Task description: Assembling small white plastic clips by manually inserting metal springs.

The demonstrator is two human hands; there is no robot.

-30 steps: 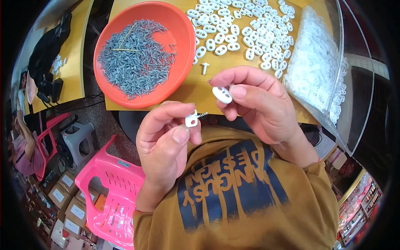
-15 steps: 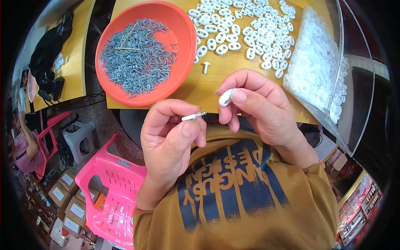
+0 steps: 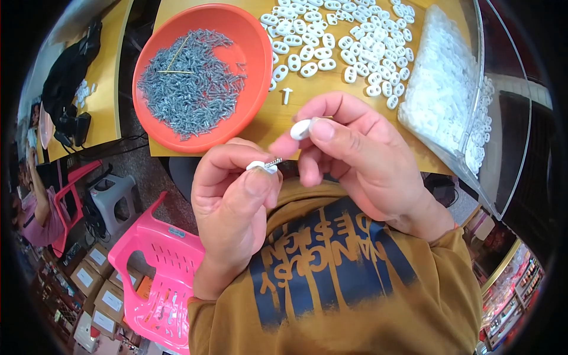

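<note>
Between the thumb and fingers of my left hand [image 3: 232, 198] is a small white plastic piece [image 3: 255, 166], with a thin metal spring [image 3: 273, 163] sticking out to the right. My right hand [image 3: 364, 160] pinches a smooth white oval plastic piece [image 3: 300, 130] between thumb and index finger, just up and right of the spring. The two pieces are apart. Above the hands, a white T-shaped pin [image 3: 287, 96] lies on the yellow table. Many white oval pieces with two holes [image 3: 309, 69] are scattered beyond it.
An orange-red basin [image 3: 258, 100] heaped with metal springs [image 3: 189, 92] stands at the left of the table. To the right, a clear plastic bin [image 3: 494, 195] holds a mass of white pieces [image 3: 441, 89]. A pink chair [image 3: 171, 254] and grey stool [image 3: 115, 192] stand lower left.
My right hand has moved left with the oval piece, bringing its fingers closer to the spring. The white piece in my left hand has turned and shifted slightly left.
</note>
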